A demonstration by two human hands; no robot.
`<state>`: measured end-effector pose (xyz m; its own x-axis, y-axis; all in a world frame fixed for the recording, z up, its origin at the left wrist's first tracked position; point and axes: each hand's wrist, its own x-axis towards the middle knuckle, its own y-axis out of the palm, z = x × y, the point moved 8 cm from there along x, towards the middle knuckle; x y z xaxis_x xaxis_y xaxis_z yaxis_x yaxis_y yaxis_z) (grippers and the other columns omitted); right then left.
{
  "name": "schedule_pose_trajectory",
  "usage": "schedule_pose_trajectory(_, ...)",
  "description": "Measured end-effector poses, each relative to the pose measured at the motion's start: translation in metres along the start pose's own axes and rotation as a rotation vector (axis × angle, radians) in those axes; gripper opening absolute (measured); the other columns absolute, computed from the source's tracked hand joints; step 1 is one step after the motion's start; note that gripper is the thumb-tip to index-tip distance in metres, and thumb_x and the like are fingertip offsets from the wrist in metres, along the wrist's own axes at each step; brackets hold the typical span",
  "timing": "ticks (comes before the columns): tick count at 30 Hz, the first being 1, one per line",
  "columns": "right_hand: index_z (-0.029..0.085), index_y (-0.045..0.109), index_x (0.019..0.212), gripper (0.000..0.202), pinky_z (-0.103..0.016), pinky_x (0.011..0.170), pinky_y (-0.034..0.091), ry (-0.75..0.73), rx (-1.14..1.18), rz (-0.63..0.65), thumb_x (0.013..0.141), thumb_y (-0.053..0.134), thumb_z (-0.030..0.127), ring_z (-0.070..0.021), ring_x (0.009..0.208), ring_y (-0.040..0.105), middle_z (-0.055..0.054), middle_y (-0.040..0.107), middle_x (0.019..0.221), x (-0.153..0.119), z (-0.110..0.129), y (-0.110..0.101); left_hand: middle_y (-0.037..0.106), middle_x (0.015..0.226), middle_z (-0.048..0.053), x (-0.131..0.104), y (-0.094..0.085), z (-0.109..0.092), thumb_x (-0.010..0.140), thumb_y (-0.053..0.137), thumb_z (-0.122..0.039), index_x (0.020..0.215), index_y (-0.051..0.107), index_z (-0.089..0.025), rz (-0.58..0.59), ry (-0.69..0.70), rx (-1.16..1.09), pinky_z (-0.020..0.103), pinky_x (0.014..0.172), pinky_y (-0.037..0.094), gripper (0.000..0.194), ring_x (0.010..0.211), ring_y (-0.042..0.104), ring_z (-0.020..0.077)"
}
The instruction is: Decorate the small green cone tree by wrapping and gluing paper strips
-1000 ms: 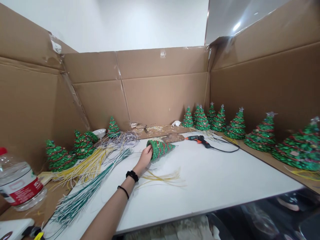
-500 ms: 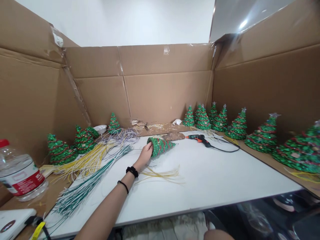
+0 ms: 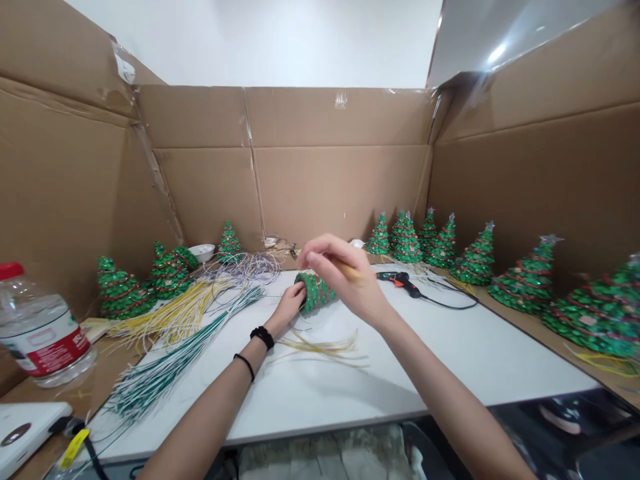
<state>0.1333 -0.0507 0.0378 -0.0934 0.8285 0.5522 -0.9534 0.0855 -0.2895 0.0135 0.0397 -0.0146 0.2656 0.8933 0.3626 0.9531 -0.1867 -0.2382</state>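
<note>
A small green tree with red garland (image 3: 316,293) lies on its side over the white board (image 3: 430,360). My left hand (image 3: 290,303) grips it by its wide base at the left end. Raised in front of the tree's tip is my right hand (image 3: 343,273), fingers curled, with something yellowish and slim partly visible against the palm; I cannot make out what it is. Yellow strands (image 3: 325,347) lie loose just below the tree. A black and orange glue gun (image 3: 400,281) rests to the right of my right hand.
Green tied strands (image 3: 170,367) and yellow strands (image 3: 170,310) spread across the left. Decorated trees (image 3: 473,257) line the right side, others (image 3: 170,270) stand back left. A water bottle (image 3: 45,333) and white device (image 3: 30,433) sit at the left edge. Cardboard walls (image 3: 340,180) surround the board.
My right arm has come into view from the lower right, its hand now over the tree's tip. My left hand still holds the tree by its base. The view has shifted slightly.
</note>
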Motion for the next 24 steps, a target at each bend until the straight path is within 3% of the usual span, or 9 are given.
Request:
schedule_pose_trajectory(3,0.023,0.063,0.076,0.027,-0.032,0.067,0.042,-0.126,-0.103,-0.081,0.084,0.046,0.043,-0.0209,0.078,0.052,-0.004,0.062,0.073,0.038,-0.003,-0.013,0.069,0.085,0.006,0.0,-0.001,0.0,0.075,0.055,-0.037,0.086,0.068,-0.012,0.018,0.01,-0.04,0.029,0.078,0.046,0.03,0.079,0.059,0.0187)
schedule_pose_trajectory(6,0.021,0.057,0.071,0.02,-0.031,0.068,0.04,-0.188,-0.151,-0.169,0.081,0.051,0.037,-0.0184,0.071,0.05,-0.003,0.06,0.073,0.057,-0.012,-0.024,0.07,0.086,0.007,0.002,-0.002,0.004,0.073,0.058,-0.04,0.086,0.068,-0.013,0.032,-0.003,-0.068,0.03,0.079,0.045,0.032,0.078,0.059,0.0189)
schedule_pose_trajectory(9,0.02,0.053,0.07,0.019,-0.028,0.064,0.038,-0.138,-0.103,-0.181,0.08,0.052,0.036,-0.0155,0.064,0.046,-0.001,0.056,0.068,0.059,-0.028,-0.026,0.07,0.086,0.007,0.005,-0.003,0.007,0.071,0.061,-0.041,0.085,0.068,-0.013,0.033,-0.004,-0.075,0.03,0.08,0.045,0.033,0.08,0.06,0.0199)
schedule_pose_trajectory(17,0.02,0.055,0.071,0.019,-0.024,0.058,0.037,-0.064,-0.007,0.015,0.077,0.055,0.038,-0.0128,0.061,0.043,0.003,0.048,0.065,0.053,-0.044,-0.008,0.069,0.083,0.006,0.004,-0.002,0.009,0.071,0.061,-0.046,0.086,0.068,-0.012,0.048,-0.019,-0.092,0.029,0.076,0.045,0.038,0.077,0.059,0.0187)
schedule_pose_trajectory(24,0.02,0.056,0.07,0.02,-0.025,0.058,0.037,-0.083,-0.017,-0.007,0.077,0.056,0.039,-0.0135,0.061,0.044,0.002,0.048,0.062,0.054,-0.044,-0.009,0.067,0.078,0.005,0.004,-0.002,0.007,0.074,0.059,-0.044,0.08,0.066,-0.012,0.041,-0.014,-0.06,0.027,0.071,0.044,0.033,0.075,0.058,0.0182)
